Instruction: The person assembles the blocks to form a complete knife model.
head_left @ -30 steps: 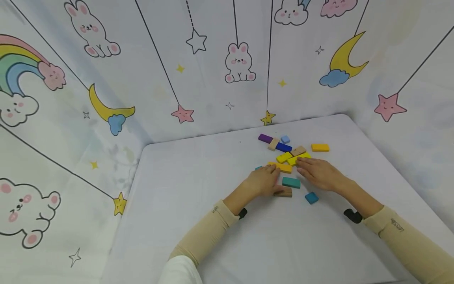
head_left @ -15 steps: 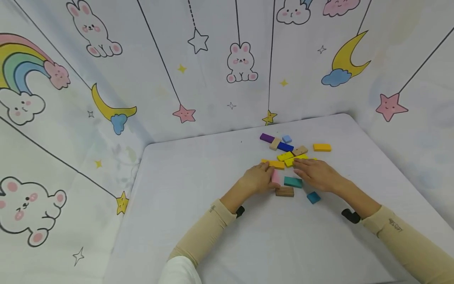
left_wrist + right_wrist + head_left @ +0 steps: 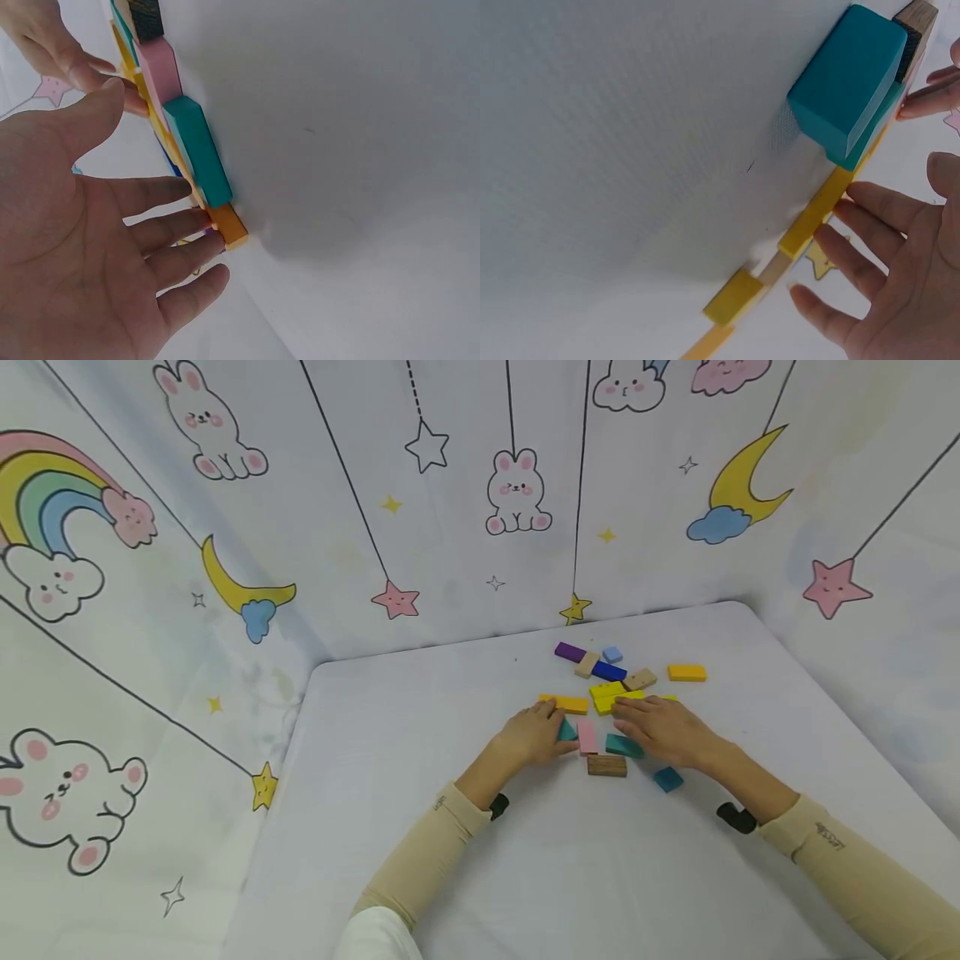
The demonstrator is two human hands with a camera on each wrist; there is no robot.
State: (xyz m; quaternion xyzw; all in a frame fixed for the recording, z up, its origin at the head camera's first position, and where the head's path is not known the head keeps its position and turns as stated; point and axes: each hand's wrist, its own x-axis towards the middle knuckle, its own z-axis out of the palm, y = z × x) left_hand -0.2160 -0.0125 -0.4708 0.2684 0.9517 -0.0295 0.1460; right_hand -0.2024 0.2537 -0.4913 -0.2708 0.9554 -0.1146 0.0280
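Observation:
My left hand [image 3: 525, 735] lies palm down with extended fingers, its fingertips touching an orange block [image 3: 570, 705]. A teal block [image 3: 198, 150] shows beyond those fingers in the left wrist view; the hand partly covers it in the head view. Beside its thumb lies a pink block [image 3: 587, 737]. My right hand [image 3: 670, 732] has loosely straight fingers, with fingertips at a long yellow block [image 3: 607, 703] that abuts a shorter yellow block [image 3: 606, 689]. A green block [image 3: 621, 745] is close under the right thumb. Part of the long yellow block is hidden.
Nearer me lie a brown block [image 3: 606, 766] and a blue-teal block [image 3: 668, 779]. Farther back are purple [image 3: 570, 652], dark blue [image 3: 609, 671], light blue [image 3: 612, 654] and tan [image 3: 641, 679] blocks. Another orange-yellow block [image 3: 687, 672] sits at the right on the white table [image 3: 405, 760].
My left hand has slid left with the orange block, uncovering the pink block. My right hand has shifted slightly left, and the long yellow block now lies closer along the shorter one.

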